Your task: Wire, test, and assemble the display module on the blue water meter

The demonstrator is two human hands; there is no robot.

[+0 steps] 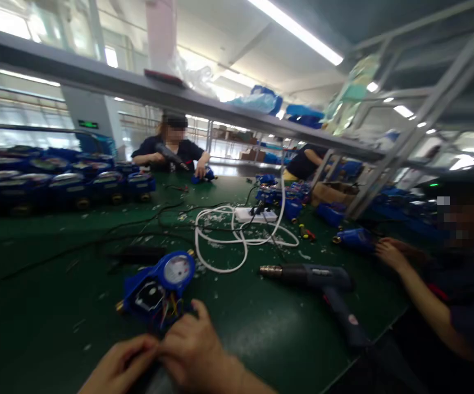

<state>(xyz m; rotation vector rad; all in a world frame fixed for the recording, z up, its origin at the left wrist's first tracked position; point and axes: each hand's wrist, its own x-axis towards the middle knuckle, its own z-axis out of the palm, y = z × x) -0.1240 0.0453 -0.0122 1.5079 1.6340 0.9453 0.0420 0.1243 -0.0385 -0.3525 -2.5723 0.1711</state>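
A blue water meter (159, 287) with a round white dial lies opened on the green table (48, 323), with coloured wires spilling from its near side. My left hand (120, 365) and my right hand (191, 347) meet just below it, both with fingers pinched together at the wires. What the fingertips pinch is too small to make out. A dark heat gun (322, 282) lies to the right of my hands, nozzle pointing left.
A white cable (237, 241) coils to a power strip (255, 214) mid-table. Rows of blue meters (64, 183) stand at the left. A person sits across the table, and another person's hand (388, 254) at the right holds a blue meter (353, 239).
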